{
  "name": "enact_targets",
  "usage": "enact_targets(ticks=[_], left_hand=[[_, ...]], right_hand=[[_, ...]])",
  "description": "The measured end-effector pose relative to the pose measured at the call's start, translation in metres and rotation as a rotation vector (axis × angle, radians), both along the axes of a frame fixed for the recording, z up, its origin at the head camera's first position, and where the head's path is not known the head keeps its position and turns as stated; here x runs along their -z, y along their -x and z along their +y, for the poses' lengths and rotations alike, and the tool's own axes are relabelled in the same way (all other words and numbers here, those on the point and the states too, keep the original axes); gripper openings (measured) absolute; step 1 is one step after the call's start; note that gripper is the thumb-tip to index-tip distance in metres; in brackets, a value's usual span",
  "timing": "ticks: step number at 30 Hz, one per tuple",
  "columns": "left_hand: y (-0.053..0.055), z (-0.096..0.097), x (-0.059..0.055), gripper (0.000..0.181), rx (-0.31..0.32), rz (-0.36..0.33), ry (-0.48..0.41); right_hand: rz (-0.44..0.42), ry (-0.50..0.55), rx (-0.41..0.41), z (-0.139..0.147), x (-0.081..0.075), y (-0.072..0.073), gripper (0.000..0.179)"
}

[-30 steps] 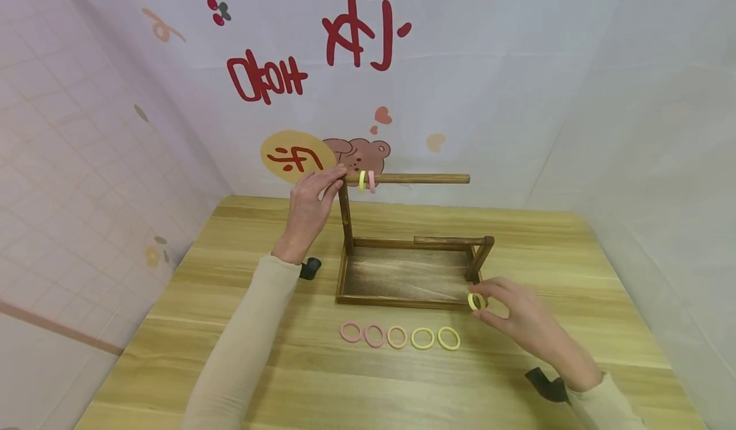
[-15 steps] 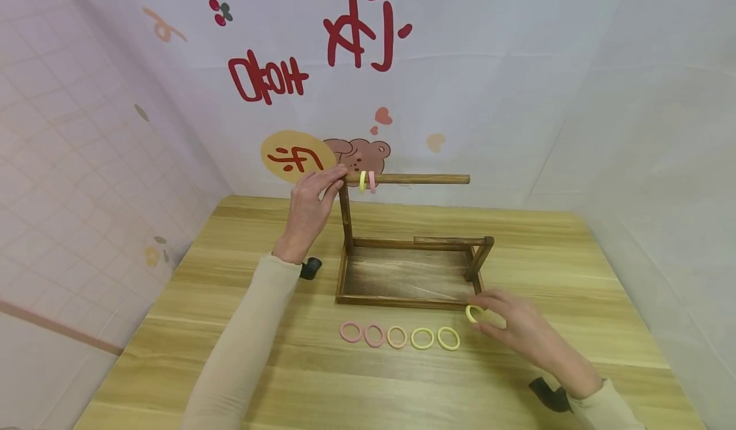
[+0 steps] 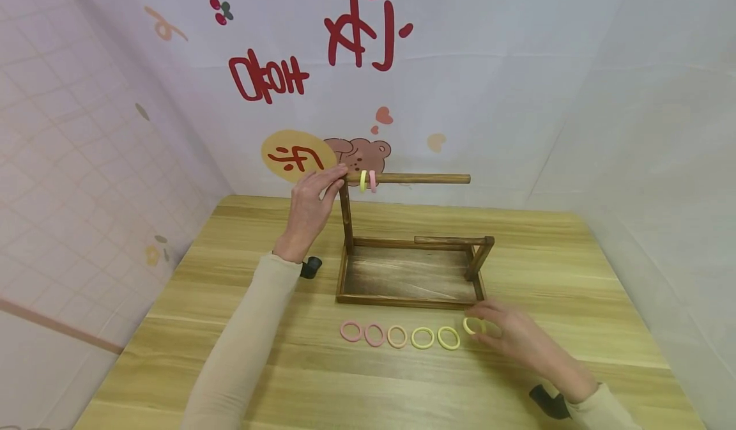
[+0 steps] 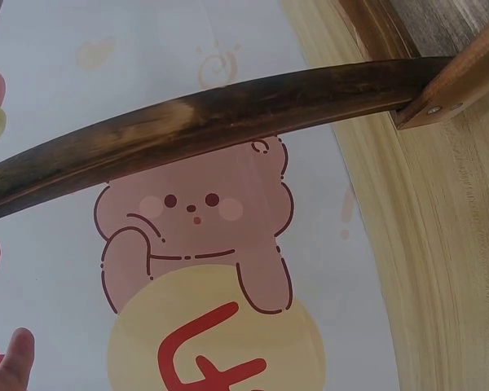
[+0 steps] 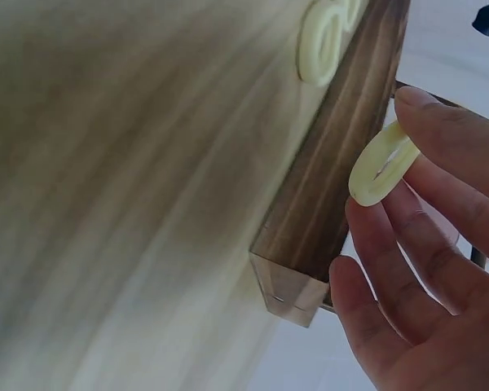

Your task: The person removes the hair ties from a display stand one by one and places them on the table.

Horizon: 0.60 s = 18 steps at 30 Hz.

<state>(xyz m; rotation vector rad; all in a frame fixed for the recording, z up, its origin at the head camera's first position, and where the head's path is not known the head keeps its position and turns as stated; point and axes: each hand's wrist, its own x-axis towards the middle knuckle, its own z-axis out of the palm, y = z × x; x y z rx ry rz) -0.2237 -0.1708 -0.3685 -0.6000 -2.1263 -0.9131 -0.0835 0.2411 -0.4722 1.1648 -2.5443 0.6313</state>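
Observation:
My left hand point(image 3: 310, 203) rests its straight fingertips on the upper left corner of a dark wooden rack point(image 3: 402, 302). In the left wrist view, the rack's post point(image 4: 228, 114) runs just past two fingertips. Low over the table, my right hand point(image 3: 517, 340) pinches a yellow ring point(image 5: 379, 167) between thumb and fingers. That ring is at the right end of a row on the table: two yellow rings point(image 3: 448, 338), an orange ring point(image 3: 397, 337) and two pink rings point(image 3: 351, 331). A yellow ring point(image 3: 363, 181) and a pink ring point(image 3: 372, 181) hang on the upper bar point(image 3: 431, 178).
A shorter, lower bar point(image 3: 448, 241) juts left from the rack's right post point(image 3: 480, 261). The rack stands on a wood-grain table point(image 3: 287, 366). Behind the table hangs a white printed cloth point(image 3: 489, 98).
My right hand has lowered the yellow ring from beside the rack's front right corner toward the right end of the row. The left hand stays at the rack's upper corner.

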Motion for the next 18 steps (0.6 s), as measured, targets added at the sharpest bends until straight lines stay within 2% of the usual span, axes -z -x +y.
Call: enact_targets(ticks=[8, 18], left_hand=[[-0.001, 0.001, -0.001, 0.027, -0.009, -0.007, -0.002], [-0.001, 0.001, 0.0, 0.027, -0.008, -0.002, -0.003]], right_hand=[[-0.02, -0.023, -0.004, -0.001, 0.01, -0.003, 0.039], [-0.119, -0.057, 0.03, -0.001, 0.017, -0.009, 0.039]])
